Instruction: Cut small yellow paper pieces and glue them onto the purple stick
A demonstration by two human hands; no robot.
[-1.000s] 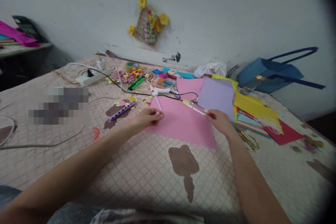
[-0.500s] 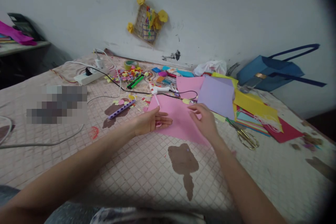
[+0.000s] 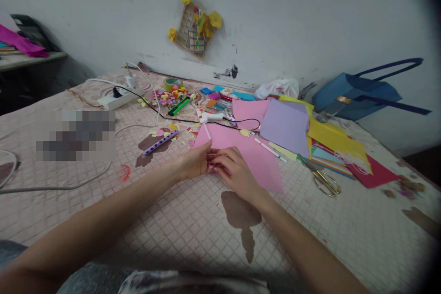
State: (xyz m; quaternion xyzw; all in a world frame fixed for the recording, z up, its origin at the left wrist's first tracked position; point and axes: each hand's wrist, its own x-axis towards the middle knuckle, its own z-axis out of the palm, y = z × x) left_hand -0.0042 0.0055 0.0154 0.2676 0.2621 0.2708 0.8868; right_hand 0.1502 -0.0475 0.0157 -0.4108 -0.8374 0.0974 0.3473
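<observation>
My left hand (image 3: 195, 164) and my right hand (image 3: 237, 174) meet over the near left part of a pink paper sheet (image 3: 262, 165). Between their fingertips shows a small curled pink piece of paper (image 3: 211, 165), mostly hidden. The left fingers curl around it, partly covered by the right hand, while the right fingers pinch in from the other side. Just beyond the hands lies a white glue gun (image 3: 211, 117), with a pale stick (image 3: 206, 131) beside its near end. A slim white stick with coloured bands (image 3: 270, 149) rests on the sheet's right side.
Gold-handled scissors (image 3: 324, 181), a lilac sheet (image 3: 285, 126) and yellow paper (image 3: 337, 140) lie to the right. Leftward are a purple dotted stick (image 3: 160, 142), a green cutter (image 3: 178, 106), small paper cut-outs (image 3: 168, 98) and a power strip (image 3: 119, 100) with trailing cords.
My right hand has moved left and nearer, closing in against my left hand. My left fingers, stretched out before, are now curled. The banded white stick has come into sight.
</observation>
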